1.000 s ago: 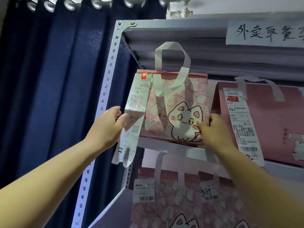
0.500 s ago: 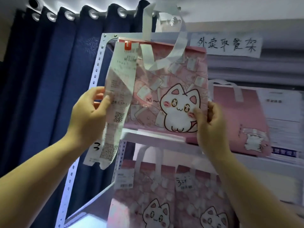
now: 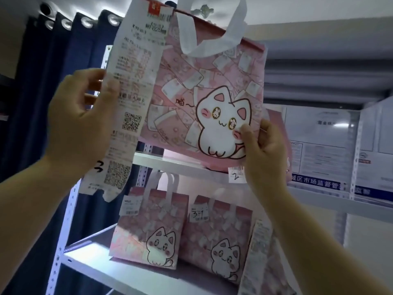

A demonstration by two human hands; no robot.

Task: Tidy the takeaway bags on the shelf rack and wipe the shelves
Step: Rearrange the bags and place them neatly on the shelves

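I hold a pink takeaway bag (image 3: 204, 86) with a white cat print and white handles up in front of the white shelf rack (image 3: 170, 162), clear of the upper shelf. A long white receipt (image 3: 131, 99) hangs down its left side. My left hand (image 3: 83, 118) grips the bag's left edge over the receipt. My right hand (image 3: 261, 150) pinches the lower right corner. Another pink bag (image 3: 276, 124) stays on the upper shelf behind, mostly hidden.
On the lower shelf (image 3: 119, 271) stand two more pink cat bags (image 3: 148, 228) (image 3: 219, 241) with labels; a third receipt-covered bag (image 3: 259, 262) leans at the right. Framed documents (image 3: 323, 145) sit on the upper shelf right. Dark blue curtains (image 3: 42, 81) hang left.
Both hands have lifted the cat bag off the upper shelf and up toward me. The view has tilted, showing more of the lower shelf.
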